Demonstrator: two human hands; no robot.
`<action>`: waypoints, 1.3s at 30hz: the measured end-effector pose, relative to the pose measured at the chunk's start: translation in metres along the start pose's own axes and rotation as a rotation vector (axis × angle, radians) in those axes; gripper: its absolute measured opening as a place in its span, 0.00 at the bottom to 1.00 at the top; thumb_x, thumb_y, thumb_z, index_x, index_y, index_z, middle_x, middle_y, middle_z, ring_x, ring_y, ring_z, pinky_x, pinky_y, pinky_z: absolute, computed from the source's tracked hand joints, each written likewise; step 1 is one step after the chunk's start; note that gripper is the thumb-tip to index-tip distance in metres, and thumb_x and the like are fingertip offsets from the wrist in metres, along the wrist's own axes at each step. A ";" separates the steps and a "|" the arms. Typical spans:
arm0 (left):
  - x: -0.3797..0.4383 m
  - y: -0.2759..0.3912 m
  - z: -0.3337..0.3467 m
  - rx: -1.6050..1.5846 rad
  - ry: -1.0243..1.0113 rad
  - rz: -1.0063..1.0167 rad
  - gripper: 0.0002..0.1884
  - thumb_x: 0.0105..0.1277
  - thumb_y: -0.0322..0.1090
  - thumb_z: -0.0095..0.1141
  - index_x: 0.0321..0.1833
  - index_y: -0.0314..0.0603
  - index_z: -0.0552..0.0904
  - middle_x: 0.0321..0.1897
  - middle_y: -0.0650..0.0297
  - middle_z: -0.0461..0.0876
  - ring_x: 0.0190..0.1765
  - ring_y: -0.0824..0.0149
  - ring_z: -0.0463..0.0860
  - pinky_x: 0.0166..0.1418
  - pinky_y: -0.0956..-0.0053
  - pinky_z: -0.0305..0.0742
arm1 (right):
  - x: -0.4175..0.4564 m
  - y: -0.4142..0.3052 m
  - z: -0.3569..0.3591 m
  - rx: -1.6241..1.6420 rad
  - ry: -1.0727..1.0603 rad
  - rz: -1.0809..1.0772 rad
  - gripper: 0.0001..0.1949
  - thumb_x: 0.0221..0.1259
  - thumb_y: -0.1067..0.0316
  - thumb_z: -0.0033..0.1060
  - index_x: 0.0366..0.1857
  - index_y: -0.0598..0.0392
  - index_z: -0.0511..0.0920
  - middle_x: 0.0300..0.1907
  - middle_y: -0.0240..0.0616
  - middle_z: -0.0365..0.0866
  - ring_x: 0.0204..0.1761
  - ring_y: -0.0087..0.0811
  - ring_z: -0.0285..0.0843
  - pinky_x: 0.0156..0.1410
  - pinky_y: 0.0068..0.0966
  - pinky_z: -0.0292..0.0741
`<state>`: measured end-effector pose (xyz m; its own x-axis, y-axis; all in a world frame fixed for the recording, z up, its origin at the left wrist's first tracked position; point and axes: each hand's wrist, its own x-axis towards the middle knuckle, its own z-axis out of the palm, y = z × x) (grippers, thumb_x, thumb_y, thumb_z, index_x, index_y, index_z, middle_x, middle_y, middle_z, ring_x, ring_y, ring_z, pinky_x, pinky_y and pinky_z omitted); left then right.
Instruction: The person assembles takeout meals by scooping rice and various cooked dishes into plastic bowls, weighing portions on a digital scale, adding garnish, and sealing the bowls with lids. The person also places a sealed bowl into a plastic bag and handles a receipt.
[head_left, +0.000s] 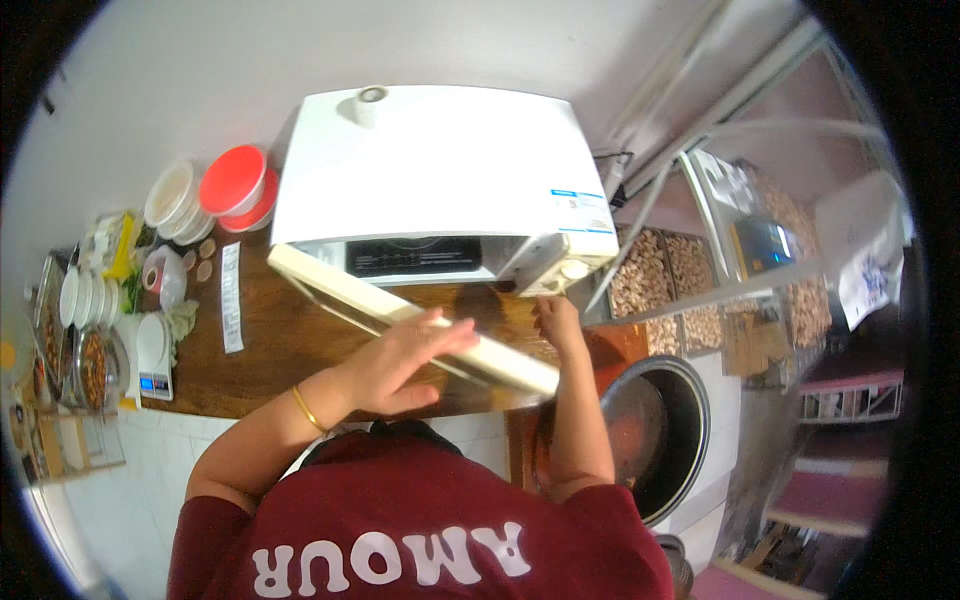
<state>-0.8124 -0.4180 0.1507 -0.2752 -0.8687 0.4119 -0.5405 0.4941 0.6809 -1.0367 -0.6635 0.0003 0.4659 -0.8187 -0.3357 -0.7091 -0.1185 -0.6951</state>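
A white microwave oven (442, 165) stands on a brown wooden table (202, 375) in front of me. Its cream-edged door (495, 360) is swung out towards me, baring part of the cavity. My left hand (405, 364), a gold bangle at its wrist, lies over the door's upper edge with fingers stretched and thumb apart; it is slightly blurred. My right hand (557, 321) is at the lower end of the control panel (566, 270), below a round knob (575, 269). Its fingers are curled in, and nothing shows in them.
A roll (366, 109) stands on the microwave. Left are red-lidded tubs (234, 180), a paper strip (232, 300), a digital scale (154, 352) and a glass bowl (94, 367). Right are a large dark pot (660, 435) and trays of pale brown pieces (641, 274) behind clear panels.
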 end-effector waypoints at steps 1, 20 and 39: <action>0.007 -0.007 0.000 0.106 -0.017 -0.001 0.37 0.73 0.64 0.29 0.76 0.43 0.55 0.69 0.59 0.70 0.72 0.60 0.67 0.78 0.53 0.52 | -0.001 -0.004 0.000 -0.038 0.140 -0.034 0.20 0.71 0.53 0.53 0.38 0.66 0.78 0.30 0.52 0.83 0.37 0.43 0.84 0.43 0.34 0.78; 0.033 -0.041 -0.006 0.403 -0.076 -0.033 0.37 0.63 0.37 0.58 0.76 0.46 0.59 0.77 0.58 0.55 0.79 0.54 0.51 0.80 0.51 0.46 | 0.021 0.031 0.028 1.072 0.210 -0.015 0.16 0.72 0.55 0.46 0.31 0.56 0.74 0.23 0.33 0.74 0.23 0.23 0.68 0.26 0.21 0.62; -0.354 0.050 0.025 0.450 0.707 -1.249 0.24 0.68 0.32 0.55 0.67 0.37 0.69 0.62 0.47 0.74 0.64 0.46 0.71 0.68 0.59 0.67 | -0.080 0.032 0.147 0.599 -0.442 0.151 0.21 0.71 0.46 0.50 0.34 0.55 0.78 0.28 0.35 0.80 0.26 0.23 0.70 0.30 0.23 0.64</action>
<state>-0.7624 -0.0863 0.0238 0.8927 -0.4505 0.0115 -0.3596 -0.6968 0.6207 -1.0187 -0.5190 -0.0882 0.6448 -0.4857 -0.5902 -0.4317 0.4058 -0.8056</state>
